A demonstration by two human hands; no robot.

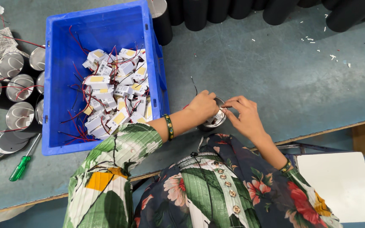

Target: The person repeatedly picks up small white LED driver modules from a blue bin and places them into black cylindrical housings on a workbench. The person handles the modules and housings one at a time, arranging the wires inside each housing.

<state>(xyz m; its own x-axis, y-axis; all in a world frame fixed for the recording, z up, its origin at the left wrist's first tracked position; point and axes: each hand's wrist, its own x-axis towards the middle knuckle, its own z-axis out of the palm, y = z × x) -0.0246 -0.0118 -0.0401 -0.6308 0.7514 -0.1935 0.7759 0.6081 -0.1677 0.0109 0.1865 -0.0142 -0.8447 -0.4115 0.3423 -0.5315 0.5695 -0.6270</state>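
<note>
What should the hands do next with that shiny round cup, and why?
Probably press the small part down into the shiny metal housing. The left hand grips its rim while the right hand pinches something tiny at its opening, not yet seated.

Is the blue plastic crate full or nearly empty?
Partly filled: the blue plastic crate holds small white modules with red wires piled toward its right side; bare floor shows left.

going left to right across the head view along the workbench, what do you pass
shiny round cans with red wires → green screwdriver → blue crate of small white wired boxes → left hand → small shiny cup → right hand → white board
</note>
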